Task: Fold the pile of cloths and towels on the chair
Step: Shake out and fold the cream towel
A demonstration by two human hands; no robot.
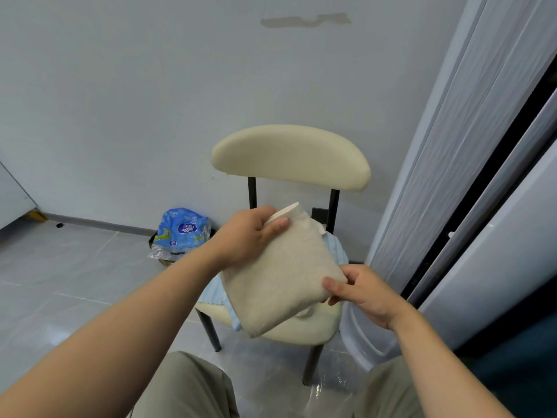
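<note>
The left hand (250, 233) is clamped on the far upper corner of a beige towel (283, 273), thumb on top and fingers curled underneath. The right hand (361, 292) pinches the towel's near right edge between thumb and fingertips. Between them the towel hangs as a thick folded rectangle, tilted above the seat of the chair (301, 330); whether its low corner touches the seat cannot be told. The step appears to be squaring this fold. To do it well, both pinches should keep the layers stacked with the edges flush, hold light tension across the diagonal so the middle does not sag, and lower the towel flat rather than dropping it. The towel looks like soft, nubby terry: bulky, matte and prone to slumping, with rounded fold lines. Beneath it on the seat lies a pale blue striped cloth (215, 292), thinner and crumpled, spilling over the seat's left edge, and it may slide if nudged. The chair has smooth cream padding, a curved backrest and thin black legs. Left of the chair, on the glossy grey tiled floor (75, 282), sits a crinkly blue plastic package (180, 230).
</note>
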